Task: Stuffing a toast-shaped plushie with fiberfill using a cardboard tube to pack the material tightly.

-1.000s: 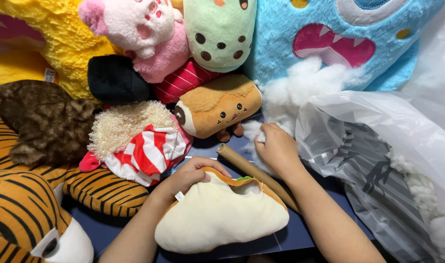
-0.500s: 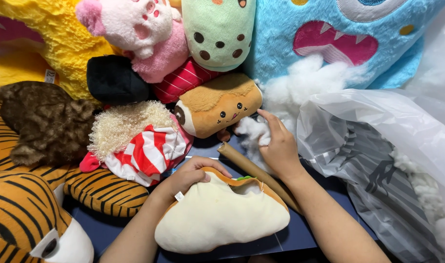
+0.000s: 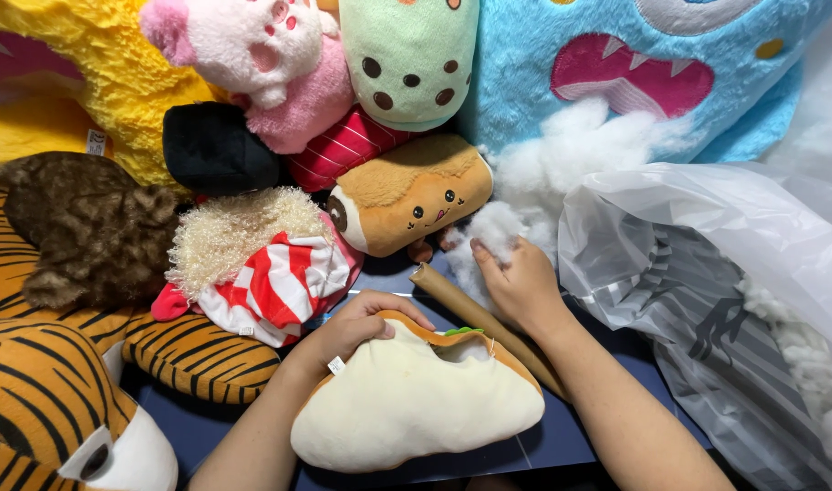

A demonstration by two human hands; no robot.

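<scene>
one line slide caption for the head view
Left hand holds a cream plush; right hand grasps white stuffing.

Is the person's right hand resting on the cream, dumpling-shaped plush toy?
No, the right hand grips white fluffy stuffing beside the brown cardboard tube; only the left hand touches the cream, dumpling-shaped plush toy.

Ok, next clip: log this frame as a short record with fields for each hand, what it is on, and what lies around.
left hand: left hand grips the top edge of the cream plush shell, at its opening
right hand: right hand pinches white stuffing from the loose pile
under right wrist: brown cardboard tube, lying slantwise
right side: clear plastic bag with more stuffing inside
behind: bread-roll plush, blue monster plush, red-striped plush
left side: tiger plush
</scene>
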